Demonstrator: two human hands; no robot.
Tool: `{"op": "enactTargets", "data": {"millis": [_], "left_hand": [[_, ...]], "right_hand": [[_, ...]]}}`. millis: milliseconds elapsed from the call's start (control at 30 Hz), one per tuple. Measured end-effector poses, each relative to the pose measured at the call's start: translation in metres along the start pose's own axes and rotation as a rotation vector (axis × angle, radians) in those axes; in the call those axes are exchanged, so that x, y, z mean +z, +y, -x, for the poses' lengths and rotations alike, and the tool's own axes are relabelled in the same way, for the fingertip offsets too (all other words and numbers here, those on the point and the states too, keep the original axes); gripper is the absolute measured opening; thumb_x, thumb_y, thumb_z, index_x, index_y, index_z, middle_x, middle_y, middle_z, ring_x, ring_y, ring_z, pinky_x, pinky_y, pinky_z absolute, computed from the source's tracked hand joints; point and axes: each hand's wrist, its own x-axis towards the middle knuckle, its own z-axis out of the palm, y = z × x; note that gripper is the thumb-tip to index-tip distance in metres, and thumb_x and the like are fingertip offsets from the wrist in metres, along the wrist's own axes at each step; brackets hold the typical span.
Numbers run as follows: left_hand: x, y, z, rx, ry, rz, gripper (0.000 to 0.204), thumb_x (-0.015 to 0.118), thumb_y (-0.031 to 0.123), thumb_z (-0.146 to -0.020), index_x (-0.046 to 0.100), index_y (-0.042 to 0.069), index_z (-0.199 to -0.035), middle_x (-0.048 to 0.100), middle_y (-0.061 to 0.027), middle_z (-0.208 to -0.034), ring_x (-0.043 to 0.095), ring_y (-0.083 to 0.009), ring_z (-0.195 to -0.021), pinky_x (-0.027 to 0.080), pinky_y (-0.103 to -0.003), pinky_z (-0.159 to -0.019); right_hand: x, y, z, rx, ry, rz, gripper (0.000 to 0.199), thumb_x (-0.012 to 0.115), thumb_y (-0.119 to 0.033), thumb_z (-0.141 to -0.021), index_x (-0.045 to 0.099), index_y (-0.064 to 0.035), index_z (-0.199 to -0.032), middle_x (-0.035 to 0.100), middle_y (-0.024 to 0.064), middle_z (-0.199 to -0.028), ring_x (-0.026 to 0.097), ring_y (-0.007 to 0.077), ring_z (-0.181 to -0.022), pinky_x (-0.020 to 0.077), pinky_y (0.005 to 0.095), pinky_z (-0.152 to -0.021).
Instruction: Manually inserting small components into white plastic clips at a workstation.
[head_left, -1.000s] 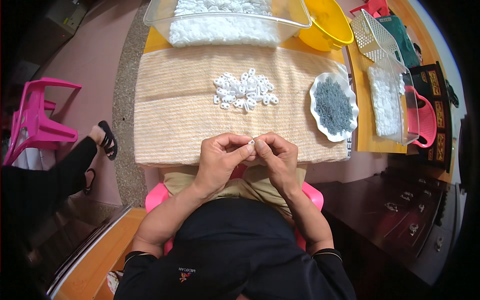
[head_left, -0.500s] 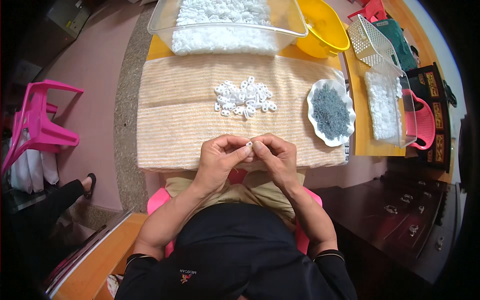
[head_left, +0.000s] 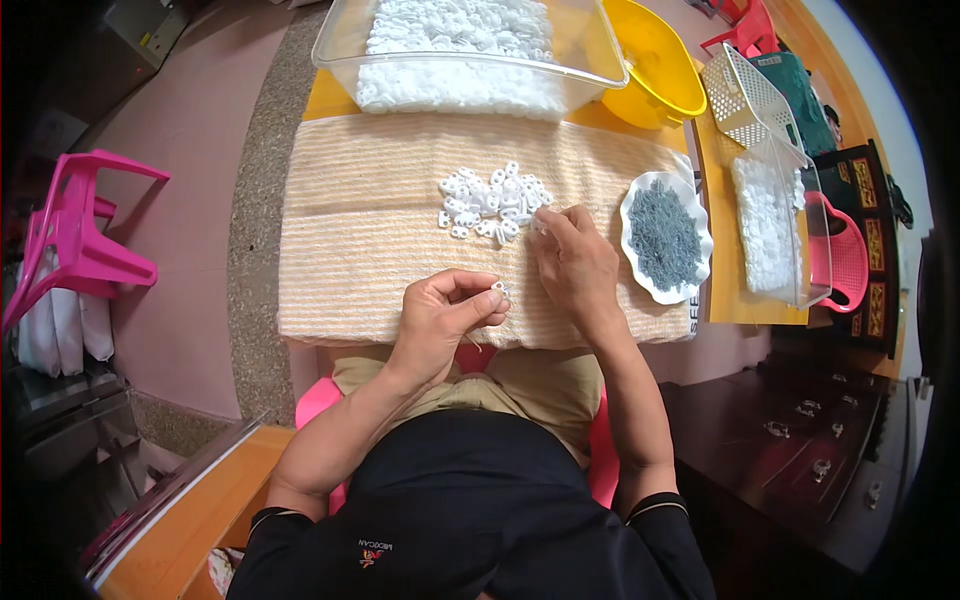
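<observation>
Near the front edge of the cloth, my left hand [head_left: 447, 312] pinches a small white plastic piece with holes [head_left: 501, 289] between thumb and fingertips. My right hand [head_left: 580, 262] reaches over the cloth, its fingers closed at the right edge of a loose pile of similar white plastic pieces [head_left: 490, 205]. A bit of white shows at those fingertips, partly hidden by them. To the right of this hand, a white scalloped dish [head_left: 627, 243] holds many thin grey-blue pieces [head_left: 665, 235], too fine to make out singly.
A striped cloth [head_left: 350, 230] covers the table. Behind it stand a clear bin [head_left: 590, 78] of white pieces and a yellow basin [head_left: 655, 60]. On the right are another clear container [head_left: 812, 240] and a white perforated basket [head_left: 745, 95]. A pink stool [head_left: 95, 235] stands at left.
My right hand has left my left hand and moved forward and right to the pile's edge. My left hand stays in place with its white piece. The view has shifted slightly.
</observation>
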Motion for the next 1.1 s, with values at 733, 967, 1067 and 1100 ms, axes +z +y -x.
{"op": "enactTargets", "data": {"millis": [733, 967, 1067, 1100], "left_hand": [[-0.002, 0.003, -0.001, 0.019, 0.037, 0.022, 0.015, 0.065, 0.000, -0.086, 0.063, -0.003, -0.100, 0.067, -0.0105, -0.086, 0.067, -0.0150, -0.077, 0.058, -0.025, -0.071], [-0.001, 0.004, -0.002, 0.015, 0.033, 0.030, 0.015, 0.065, 0.000, -0.086, 0.063, -0.003, -0.100, 0.067, -0.0106, -0.086, 0.067, -0.0152, -0.077, 0.058, -0.026, -0.071], [-0.003, 0.004, -0.002, 0.012, 0.033, 0.031, 0.015, 0.065, -0.001, -0.086, 0.063, -0.003, -0.100, 0.067, -0.0103, -0.086, 0.067, -0.0152, -0.077, 0.058, -0.026, -0.071], [-0.003, 0.003, -0.002, 0.008, 0.031, 0.039, 0.015, 0.065, -0.001, -0.086, 0.063, -0.003, -0.100, 0.067, -0.0102, -0.086, 0.067, -0.0152, -0.077, 0.058, -0.026, -0.071]], "right_hand": [[-0.015, 0.002, 0.005, -0.199, -0.135, 0.073, 0.017, 0.067, -0.008, -0.081, 0.068, -0.0097, -0.098, 0.062, 0.0077, -0.084, 0.062, 0.0265, -0.073, 0.0509, 0.0340, -0.067], [-0.019, 0.017, 0.013, 0.108, -0.216, -0.568, 0.025, 0.068, -0.003, -0.083, 0.063, -0.0007, -0.108, 0.060, 0.0030, -0.081, 0.055, 0.0091, -0.072, 0.0461, 0.0223, -0.066], [-0.021, 0.010, 0.012, 0.144, -0.250, -0.599, 0.023, 0.067, -0.004, -0.085, 0.062, 0.0027, -0.107, 0.060, 0.0005, -0.084, 0.053, 0.0058, -0.075, 0.0449, 0.0202, -0.067], [-0.022, 0.007, 0.012, 0.226, -0.269, -0.695, 0.024, 0.068, -0.003, -0.085, 0.062, 0.0035, -0.107, 0.061, 0.0014, -0.086, 0.055, 0.0062, -0.077, 0.0457, 0.0205, -0.068]]}}
